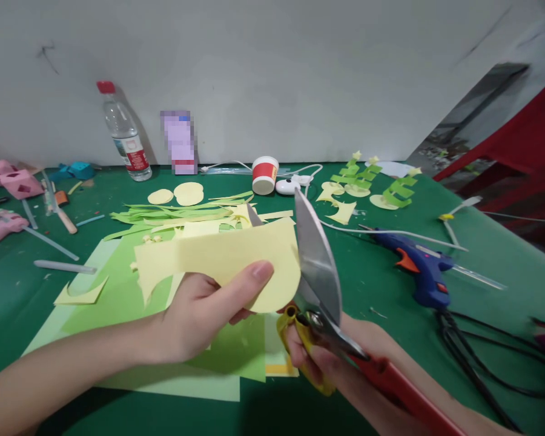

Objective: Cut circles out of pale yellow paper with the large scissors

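Observation:
A strip of pale yellow paper (236, 245) with a rounded right end is pinched in my left hand (204, 303), the thumb lying on top of it. My right hand (318, 357) is wrapped around the handles of large scissors (318, 266), which have wide metal blades and red and yellow grips. The blades stand apart at the paper's curved right edge, one in front and one partly hidden behind the sheet. Green and pale sheets (218, 387) lie stacked beneath my left hand. Behind it, thin green paper strips (163, 215) are heaped.
A blue glue gun (422, 266) with black cables lies at right. Green paper spirals (397, 192) on round bases, a paper cup (264, 175), a water bottle (126, 139) and yellow paper discs (189, 194) stand or lie at the back. A pink glue gun (4, 227) is at left.

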Demonstrator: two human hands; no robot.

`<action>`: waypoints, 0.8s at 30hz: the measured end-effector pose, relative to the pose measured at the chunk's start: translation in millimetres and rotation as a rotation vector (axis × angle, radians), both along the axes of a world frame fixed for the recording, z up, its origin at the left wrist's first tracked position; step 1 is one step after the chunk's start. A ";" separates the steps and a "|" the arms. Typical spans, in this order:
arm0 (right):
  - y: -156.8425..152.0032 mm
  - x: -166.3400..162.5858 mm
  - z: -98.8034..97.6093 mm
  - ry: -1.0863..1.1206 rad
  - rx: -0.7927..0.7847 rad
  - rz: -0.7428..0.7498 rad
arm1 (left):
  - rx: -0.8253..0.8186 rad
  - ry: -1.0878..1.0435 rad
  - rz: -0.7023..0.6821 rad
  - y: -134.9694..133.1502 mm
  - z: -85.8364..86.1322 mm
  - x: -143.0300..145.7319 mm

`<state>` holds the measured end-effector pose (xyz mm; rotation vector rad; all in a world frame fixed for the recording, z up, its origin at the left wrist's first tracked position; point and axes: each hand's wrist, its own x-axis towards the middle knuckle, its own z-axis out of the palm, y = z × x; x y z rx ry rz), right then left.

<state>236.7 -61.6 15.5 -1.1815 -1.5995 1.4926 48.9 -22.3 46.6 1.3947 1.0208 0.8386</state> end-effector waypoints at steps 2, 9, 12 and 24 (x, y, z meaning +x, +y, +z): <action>0.1 0.8 -0.8 0.019 -0.001 -0.032 | 0.020 0.044 -0.032 0.3 1.5 1.1; 2.3 -2.9 5.8 -0.021 -0.036 -0.009 | 0.158 0.139 -0.035 -2.6 2.9 -1.9; 3.6 -5.8 10.6 -0.046 -0.066 -0.008 | 0.101 0.127 -0.043 -4.2 5.8 -1.0; 1.5 -0.8 -0.4 -0.146 0.064 -0.019 | -0.175 0.246 0.119 -12.7 15.7 3.8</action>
